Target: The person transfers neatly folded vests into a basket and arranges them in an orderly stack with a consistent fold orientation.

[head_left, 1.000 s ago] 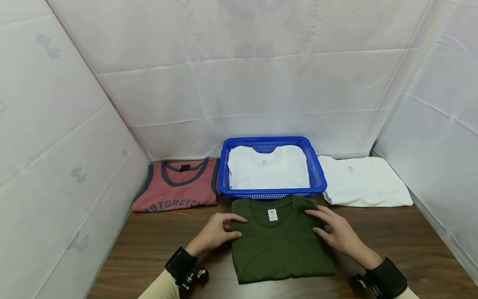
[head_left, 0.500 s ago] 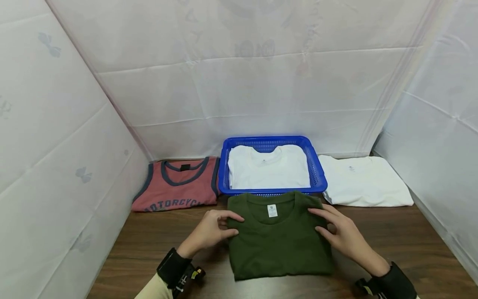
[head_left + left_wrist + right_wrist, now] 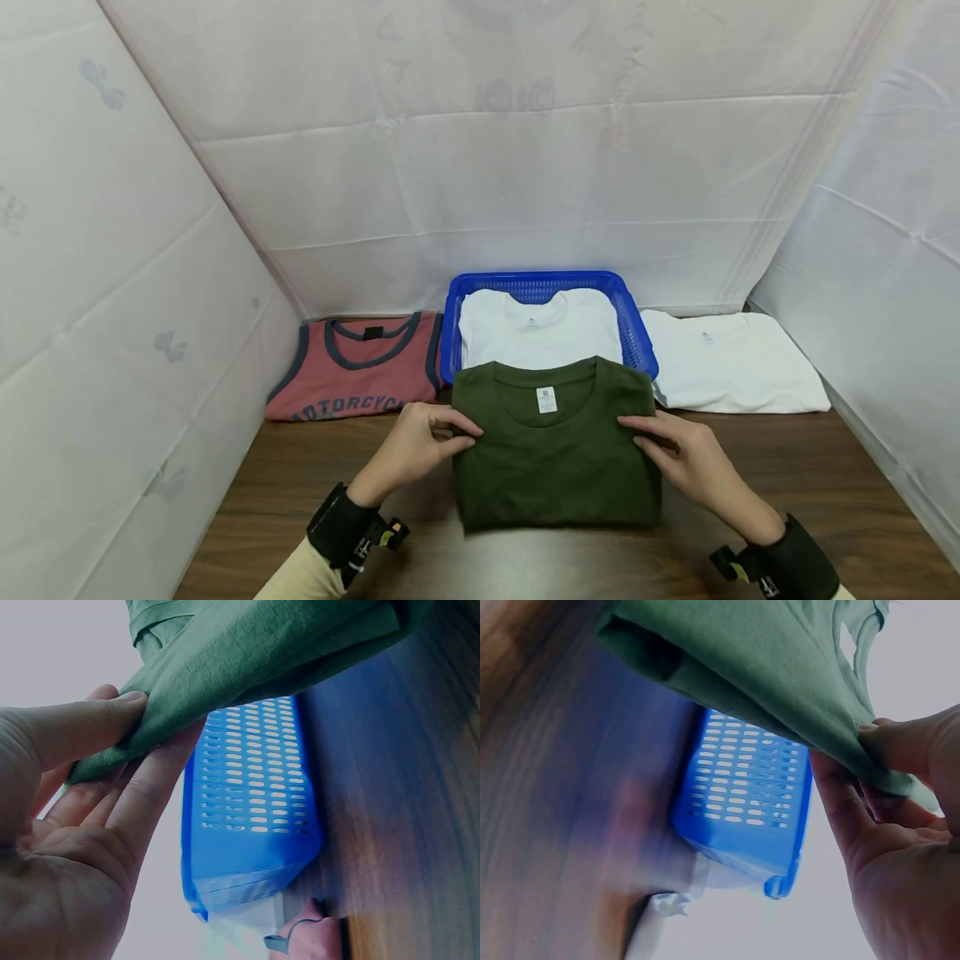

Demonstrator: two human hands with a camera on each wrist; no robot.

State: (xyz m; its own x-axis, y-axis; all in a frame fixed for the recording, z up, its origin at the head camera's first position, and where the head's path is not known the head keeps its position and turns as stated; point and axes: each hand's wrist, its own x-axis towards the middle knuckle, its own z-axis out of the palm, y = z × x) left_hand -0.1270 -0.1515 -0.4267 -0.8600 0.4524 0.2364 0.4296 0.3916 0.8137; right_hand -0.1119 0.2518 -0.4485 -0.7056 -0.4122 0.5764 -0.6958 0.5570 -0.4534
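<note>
- A folded dark green cotton T-shirt [image 3: 555,454] is held off the dark wooden counter [image 3: 787,492], pinched at both side edges; its far edge overlaps the near rim of the blue perforated plastic basket [image 3: 643,346].
- The left hand [image 3: 420,446] is closed on the green shirt's left edge, thumb on top and fingers beneath, as seen in the left wrist view [image 3: 97,750].
- The right hand [image 3: 686,462] is closed on the shirt's right edge in the same pinch grip; thumb over the cloth, fingers under it, is confirmed in the right wrist view [image 3: 900,757].
- The shirt's collar with a small white label [image 3: 547,399] is turned away from the person, towards the basket.
- A folded white T-shirt [image 3: 536,329] is seen lying in the basket, partly covered by the green one.
- A folded red tank top with dark blue trim [image 3: 352,367] is laid on the counter, left of the basket.
- A second folded white T-shirt [image 3: 731,375] is laid on the counter, right of the basket.
- Black wrist straps [image 3: 341,525] are worn on both forearms.
- White sheeting [image 3: 480,167] is hung behind and at both sides.
</note>
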